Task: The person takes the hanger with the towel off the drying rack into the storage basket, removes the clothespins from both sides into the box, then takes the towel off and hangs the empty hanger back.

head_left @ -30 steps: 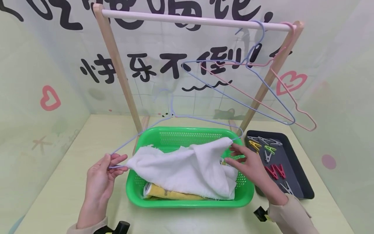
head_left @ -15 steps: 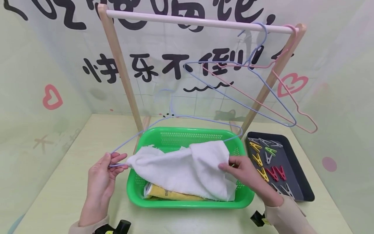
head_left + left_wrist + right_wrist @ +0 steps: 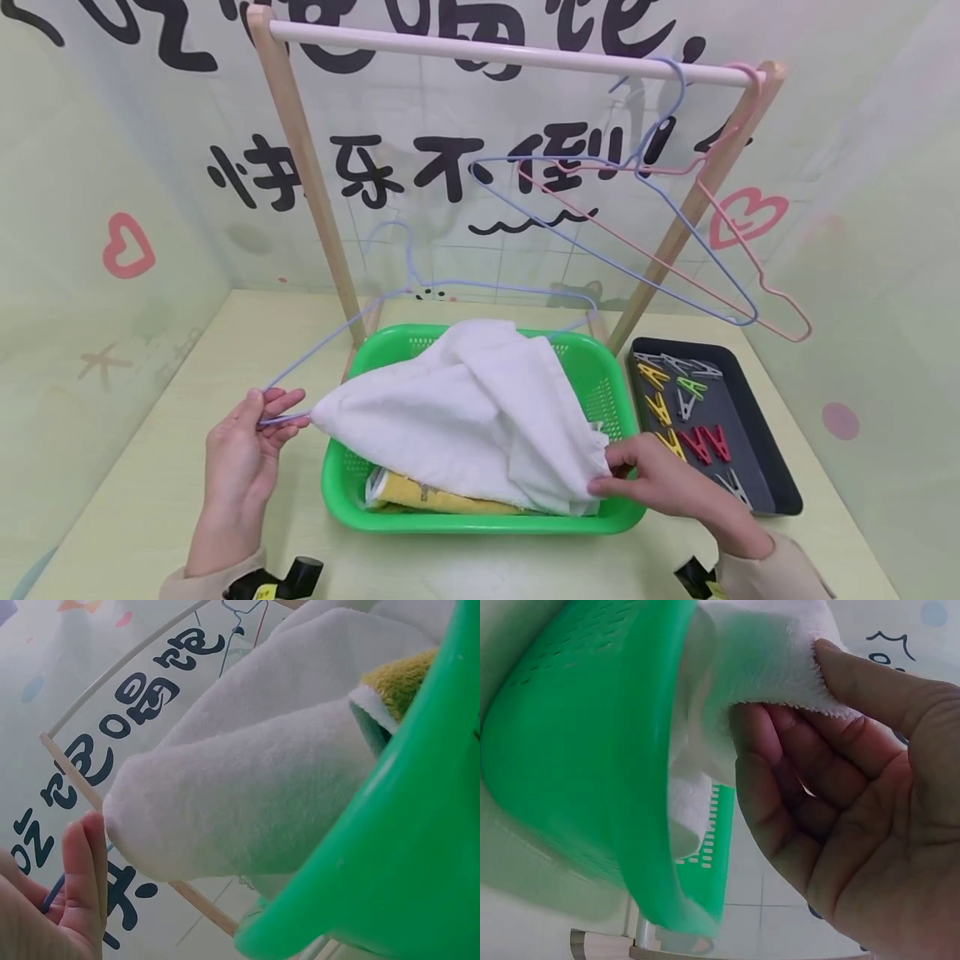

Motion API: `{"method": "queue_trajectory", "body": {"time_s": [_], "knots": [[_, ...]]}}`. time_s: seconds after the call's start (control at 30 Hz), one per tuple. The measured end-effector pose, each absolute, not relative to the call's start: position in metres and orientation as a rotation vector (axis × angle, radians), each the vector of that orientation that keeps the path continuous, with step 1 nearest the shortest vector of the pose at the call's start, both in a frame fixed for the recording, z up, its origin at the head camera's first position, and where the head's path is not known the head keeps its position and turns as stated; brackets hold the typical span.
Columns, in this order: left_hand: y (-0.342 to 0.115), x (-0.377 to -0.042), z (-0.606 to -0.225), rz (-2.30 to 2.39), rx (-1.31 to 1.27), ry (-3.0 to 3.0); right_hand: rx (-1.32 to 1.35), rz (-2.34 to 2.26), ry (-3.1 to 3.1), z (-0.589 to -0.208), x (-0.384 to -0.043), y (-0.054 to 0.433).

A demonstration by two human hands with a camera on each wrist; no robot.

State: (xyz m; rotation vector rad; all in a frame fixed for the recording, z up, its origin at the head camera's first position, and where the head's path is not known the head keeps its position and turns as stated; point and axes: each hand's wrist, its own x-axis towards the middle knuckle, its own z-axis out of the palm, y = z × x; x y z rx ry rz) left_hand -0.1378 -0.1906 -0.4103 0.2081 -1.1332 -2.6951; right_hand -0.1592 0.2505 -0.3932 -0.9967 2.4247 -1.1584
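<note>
My left hand (image 3: 243, 450) pinches the left corner of a blue wire hanger (image 3: 315, 346), whose hook points up at the back. A white towel (image 3: 465, 408) is draped over the hanger's lower bar near that corner and spreads across the green basket (image 3: 480, 523). With thumb and fingers, my right hand (image 3: 660, 479) grips the towel's right edge by the basket's right rim. The right wrist view shows the fringed towel edge (image 3: 787, 697) between thumb and fingers. The hanger's right end sticks out behind the towel; most of its lower bar is hidden.
A folded yellow cloth (image 3: 442, 496) lies in the basket under the towel. A dark tray (image 3: 757, 450) with several clothespins (image 3: 697, 442) stands to the right. Behind, a wooden rack (image 3: 495, 50) carries another blue hanger (image 3: 678, 217) and a pink hanger (image 3: 780, 287).
My right hand has left the hanger's right end, taken the towel and drawn its edge down and right. The hanger has shifted slightly left with my left hand.
</note>
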Motion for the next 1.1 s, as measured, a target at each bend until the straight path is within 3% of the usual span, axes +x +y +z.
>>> {"method": "queue_trajectory", "body": {"time_s": [0.33, 0.63, 0.83, 1.1], "knots": [[-0.187, -0.132, -0.406, -2.719, 0.031, -1.283, -0.635, -1.285, 2.697, -0.383, -0.173, 0.224], [-0.176, -0.133, -0.403, -2.667, 0.097, -1.379, -0.424, -1.601, 2.654, -0.381, -0.176, 0.201], [-0.176, -0.135, -0.405, -2.609, 0.241, -1.365, -0.502, -1.494, 2.730, -0.384, -0.172, 0.205], [-0.183, -0.137, -0.407, -2.605, 0.329, -1.254, -0.814, -1.268, 2.668, -0.388, -0.162, 0.218]]}}
